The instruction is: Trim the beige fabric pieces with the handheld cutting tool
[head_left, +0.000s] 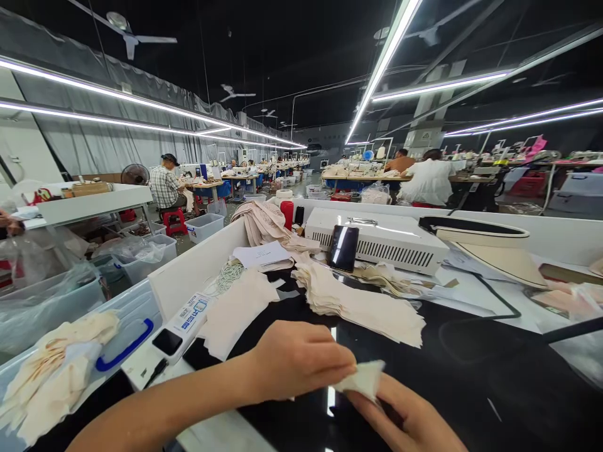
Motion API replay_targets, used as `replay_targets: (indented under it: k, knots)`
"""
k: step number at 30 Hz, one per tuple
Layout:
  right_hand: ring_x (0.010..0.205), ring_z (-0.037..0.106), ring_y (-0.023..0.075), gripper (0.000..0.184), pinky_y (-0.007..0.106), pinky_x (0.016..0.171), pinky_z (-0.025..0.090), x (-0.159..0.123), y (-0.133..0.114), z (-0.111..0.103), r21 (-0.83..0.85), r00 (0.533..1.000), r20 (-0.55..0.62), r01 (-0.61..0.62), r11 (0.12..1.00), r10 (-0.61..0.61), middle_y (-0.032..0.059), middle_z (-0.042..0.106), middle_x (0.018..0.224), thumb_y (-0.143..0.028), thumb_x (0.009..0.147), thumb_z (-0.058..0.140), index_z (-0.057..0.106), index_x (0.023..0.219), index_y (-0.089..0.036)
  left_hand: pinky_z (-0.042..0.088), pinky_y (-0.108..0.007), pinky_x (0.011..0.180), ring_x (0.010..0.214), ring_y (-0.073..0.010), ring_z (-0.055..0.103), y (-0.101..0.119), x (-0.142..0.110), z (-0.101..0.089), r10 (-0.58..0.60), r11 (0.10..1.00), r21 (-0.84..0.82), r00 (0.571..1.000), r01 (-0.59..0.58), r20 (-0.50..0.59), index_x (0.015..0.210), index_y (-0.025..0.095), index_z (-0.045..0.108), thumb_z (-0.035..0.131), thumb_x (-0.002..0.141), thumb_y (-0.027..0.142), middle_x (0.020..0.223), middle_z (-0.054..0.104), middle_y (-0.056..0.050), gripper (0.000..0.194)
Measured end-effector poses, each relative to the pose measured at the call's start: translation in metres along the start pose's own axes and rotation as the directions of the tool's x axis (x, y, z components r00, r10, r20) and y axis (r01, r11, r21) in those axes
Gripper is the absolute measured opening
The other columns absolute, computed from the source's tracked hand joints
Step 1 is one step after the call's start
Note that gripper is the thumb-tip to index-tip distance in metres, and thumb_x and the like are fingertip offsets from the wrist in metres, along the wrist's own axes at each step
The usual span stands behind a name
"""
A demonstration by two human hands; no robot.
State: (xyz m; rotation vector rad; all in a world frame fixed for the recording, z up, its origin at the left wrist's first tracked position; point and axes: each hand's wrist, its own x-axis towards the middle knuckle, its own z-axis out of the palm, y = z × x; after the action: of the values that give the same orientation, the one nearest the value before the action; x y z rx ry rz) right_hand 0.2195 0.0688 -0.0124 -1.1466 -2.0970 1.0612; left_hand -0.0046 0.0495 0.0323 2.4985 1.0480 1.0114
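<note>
Low in the head view, my left hand (294, 359) is closed with its fingertips pinching a small cream fabric piece (363, 378) over the black glossy table top (471, 376). My right hand (409, 420) lies under the same piece and grips its lower edge, fingers curled. Just beyond my hands lie two stacks of cream fabric pieces (362, 304), one to the left (235, 307). A coil of pale cord (228, 275) sits behind the left stack.
A white box-shaped machine (381, 242) with a dark phone (343, 248) leaning on it stands behind. A white remote-like device (186, 323) lies left. An iron (490, 242) sits right, cable trailing. Bins with fabric (51, 370) stand left. People sit at tables far off.
</note>
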Motion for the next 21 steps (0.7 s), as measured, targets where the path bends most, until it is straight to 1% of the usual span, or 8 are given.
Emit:
replay_targets:
  k: [2,4,7,9,12,17,19,21]
  knots:
    - [0.088,0.074,0.0293,0.028,0.036,0.083,0.060,0.003,0.011,-0.009,-0.103,0.998,-0.060,0.025,0.994,-0.031,0.0069,0.078,0.094,-0.049,0.087,0.063,0.081,0.098,-0.031,0.041,-0.028,0.065,0.077,-0.0165,0.065,0.003,-0.005,0.007,0.163,0.953,0.237,0.979,-0.189,0.125,0.096,0.025,0.074,0.044,0.109,0.046,0.091,0.075,-0.004,0.039]
    - [0.093,0.077,0.0294,0.027,0.038,0.086,0.063,0.006,0.021,-0.015,-0.213,0.991,-0.104,0.065,0.975,-0.089,0.0071,0.080,0.098,-0.042,0.089,0.060,0.082,0.101,-0.032,0.039,-0.028,0.059,0.073,-0.0156,0.065,0.005,-0.010,0.019,0.237,0.899,0.321,0.948,-0.296,0.212,0.089,0.026,0.072,0.051,0.106,0.055,0.088,0.076,-0.002,0.040]
    - [0.093,0.078,0.0269,0.029,0.036,0.086,0.066,0.009,0.032,-0.019,-0.393,0.967,-0.112,0.168,0.904,-0.229,0.0056,0.081,0.100,-0.029,0.089,0.057,0.081,0.105,-0.033,0.039,-0.030,0.060,0.079,-0.0169,0.068,0.001,-0.014,0.044,0.321,0.866,0.335,0.927,-0.370,0.193,0.087,0.024,0.070,0.056,0.101,0.063,0.087,0.077,-0.001,0.044]
    - [0.090,0.079,0.0253,0.034,0.034,0.083,0.067,0.011,0.036,-0.021,-0.526,0.936,-0.076,0.255,0.812,-0.344,0.0050,0.081,0.100,-0.019,0.087,0.057,0.080,0.110,-0.032,0.040,-0.031,0.061,0.080,-0.0172,0.068,-0.006,-0.017,0.061,0.360,0.855,0.342,0.920,-0.391,0.154,0.087,0.023,0.070,0.056,0.100,0.067,0.089,0.077,-0.001,0.048]
    - [0.083,0.078,0.0247,0.044,0.035,0.076,0.067,0.014,0.039,-0.025,-0.741,0.873,-0.008,0.322,0.589,-0.488,0.0061,0.081,0.096,-0.005,0.080,0.054,0.078,0.111,-0.026,0.041,-0.030,0.060,0.071,-0.0153,0.064,-0.017,-0.019,0.080,0.392,0.819,0.375,0.901,-0.435,0.187,0.083,0.022,0.070,0.057,0.097,0.071,0.087,0.076,-0.001,0.052]
    - [0.075,0.077,0.0264,0.049,0.037,0.059,0.065,0.019,0.041,-0.033,-0.962,0.736,-0.017,0.172,0.211,-0.677,0.0096,0.080,0.090,0.008,0.072,0.044,0.078,0.097,-0.016,0.044,-0.023,0.065,0.071,-0.0115,0.063,-0.025,-0.022,0.085,0.439,0.730,0.444,0.854,-0.520,0.278,0.097,0.022,0.071,0.062,0.104,0.048,0.092,0.073,0.001,0.028]
    - [0.081,0.079,0.0261,0.051,0.035,0.061,0.066,0.018,0.038,-0.033,-0.975,0.686,-0.020,0.149,0.167,-0.727,0.0107,0.081,0.095,0.009,0.071,0.042,0.078,0.101,-0.014,0.044,-0.021,0.068,0.071,-0.0099,0.062,-0.025,-0.023,0.082,0.450,0.713,0.440,0.838,-0.546,0.309,0.097,0.022,0.069,0.064,0.104,0.042,0.094,0.072,0.002,0.021]
    - [0.086,0.079,0.0239,0.053,0.033,0.068,0.067,0.015,0.033,-0.030,-0.966,0.673,-0.016,0.181,0.186,-0.740,0.0098,0.081,0.099,0.008,0.074,0.041,0.076,0.107,-0.015,0.045,-0.020,0.069,0.072,-0.0093,0.062,-0.024,-0.023,0.080,0.456,0.709,0.429,0.828,-0.560,0.327,0.096,0.022,0.068,0.064,0.105,0.039,0.094,0.072,0.001,0.020]
